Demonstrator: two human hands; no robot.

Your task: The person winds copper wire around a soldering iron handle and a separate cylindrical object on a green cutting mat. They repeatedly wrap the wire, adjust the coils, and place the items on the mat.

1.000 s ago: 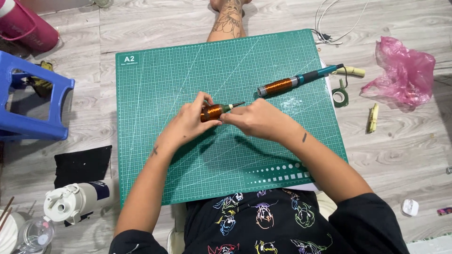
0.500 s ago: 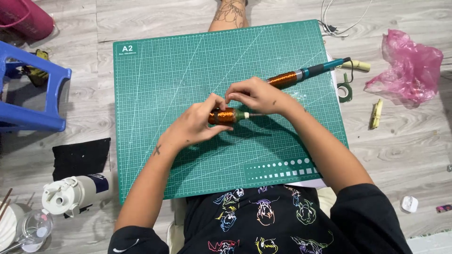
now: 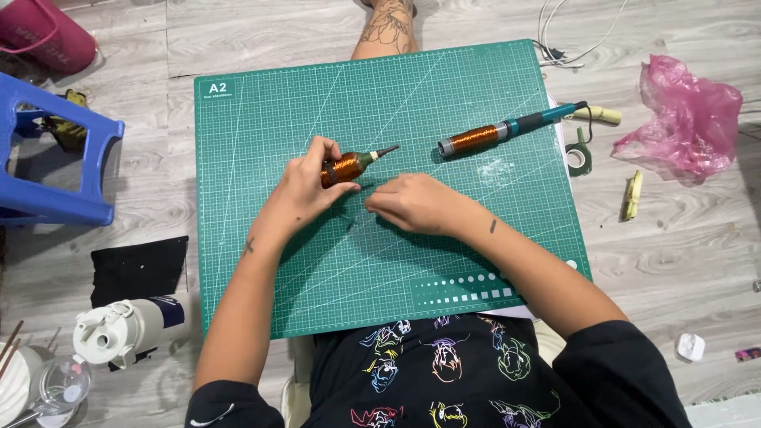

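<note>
My left hand (image 3: 305, 186) grips a small copper-wound coil (image 3: 347, 167) with a dark pointed tip, held just above the green cutting mat (image 3: 261, 261). My right hand (image 3: 412, 204) rests on the mat just right of the coil, fingers pinched together; a thin wire between them is too fine to make out. A longer copper-wound rod with a teal handle (image 3: 499, 132) lies on the mat up and to the right, apart from both hands.
A blue plastic stool (image 3: 59, 162) stands at the left. A pink plastic bag (image 3: 688, 119), a tape roll (image 3: 579, 156) and small yellowish pieces (image 3: 632, 196) lie on the wooden floor at right. A white bottle (image 3: 119, 331) and a black cloth (image 3: 136, 269) sit lower left.
My right hand has let go of the small coil and dropped onto the mat beside it. The left hand keeps the coil, now tilted with its tip pointing up-right.
</note>
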